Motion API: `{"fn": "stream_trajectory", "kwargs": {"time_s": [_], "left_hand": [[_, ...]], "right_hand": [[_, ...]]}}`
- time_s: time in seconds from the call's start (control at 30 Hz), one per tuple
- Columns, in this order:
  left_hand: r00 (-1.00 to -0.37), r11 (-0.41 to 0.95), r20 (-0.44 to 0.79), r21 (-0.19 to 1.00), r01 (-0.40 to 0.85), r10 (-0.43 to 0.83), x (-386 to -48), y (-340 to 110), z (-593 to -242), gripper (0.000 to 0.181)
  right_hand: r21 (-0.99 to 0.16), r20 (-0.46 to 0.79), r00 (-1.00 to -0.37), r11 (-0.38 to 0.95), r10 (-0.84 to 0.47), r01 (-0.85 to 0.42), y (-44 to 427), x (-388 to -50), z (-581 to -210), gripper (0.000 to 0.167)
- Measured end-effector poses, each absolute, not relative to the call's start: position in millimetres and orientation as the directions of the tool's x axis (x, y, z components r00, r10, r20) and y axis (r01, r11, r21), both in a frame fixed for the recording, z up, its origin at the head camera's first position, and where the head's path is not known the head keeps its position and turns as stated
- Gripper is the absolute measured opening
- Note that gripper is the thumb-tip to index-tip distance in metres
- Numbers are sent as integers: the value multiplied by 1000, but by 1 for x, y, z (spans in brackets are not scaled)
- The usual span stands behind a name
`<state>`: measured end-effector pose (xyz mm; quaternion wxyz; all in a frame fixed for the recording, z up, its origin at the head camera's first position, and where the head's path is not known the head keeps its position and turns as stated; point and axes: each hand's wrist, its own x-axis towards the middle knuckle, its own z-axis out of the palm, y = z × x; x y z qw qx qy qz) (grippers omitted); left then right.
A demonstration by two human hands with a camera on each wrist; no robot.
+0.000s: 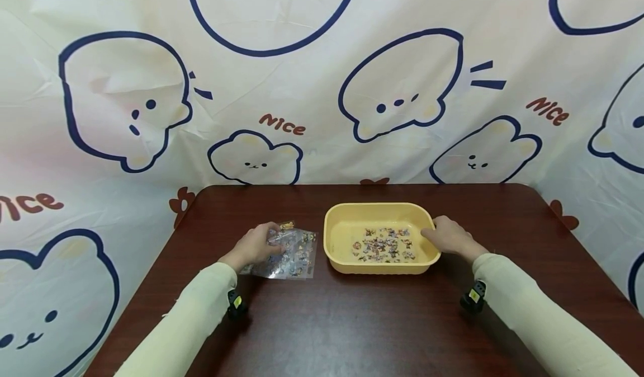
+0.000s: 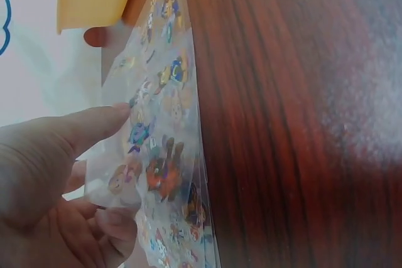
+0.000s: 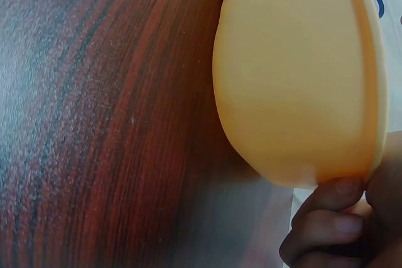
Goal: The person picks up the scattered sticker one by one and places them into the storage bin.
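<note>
Clear sticker sheets (image 1: 297, 257) with small colourful figures lie in a stack left of the yellow basin (image 1: 384, 267). My left hand (image 1: 255, 246) is at the stack's left part; in the left wrist view the thumb of the left hand (image 2: 69, 174) lies on the top sheet (image 2: 154, 149), with its curled fingers at the sheet's edge. My right hand (image 1: 449, 236) grips the basin's right rim; the right wrist view shows the fingers of the right hand (image 3: 339, 224) curled under the rim of the basin (image 3: 295, 80). Many small stickers (image 1: 384, 245) show inside the basin.
The dark brown wooden table (image 1: 342, 326) reaches back to a white cloth (image 1: 322, 86) printed with blue outlines and red lettering. A black device is strapped at each wrist, over pale sleeves.
</note>
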<state>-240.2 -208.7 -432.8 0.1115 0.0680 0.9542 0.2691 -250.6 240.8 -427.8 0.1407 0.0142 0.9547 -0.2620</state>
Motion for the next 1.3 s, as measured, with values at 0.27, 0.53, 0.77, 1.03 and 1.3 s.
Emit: {"fn": "stream_trajectory", "kwargs": {"time_s": [0.27, 0.53, 0.77, 1.03, 1.3], "left_hand": [[-957, 837, -177, 537, 100, 228, -239, -209, -435, 39], [-961, 836, -169, 540, 97, 220, -241, -209, -434, 46], [-966, 832, -173, 551, 69, 194, -242, -207, -431, 33], [-968, 849, -156, 521, 87, 195, -238, -203, -433, 18], [-969, 900, -106, 403, 164, 224, -224, -171, -424, 26]], "right_hand": [[-499, -272, -961, 861, -48, 98, 241, -251, -429, 33], [-498, -278, -960, 861, -44, 105, 241, -252, -429, 33], [-494, -278, -959, 863, -44, 104, 241, -253, -429, 34], [-491, -272, -961, 866, -50, 94, 241, -253, -428, 32], [-491, -285, -957, 866, -55, 96, 242, -252, -427, 33]]}}
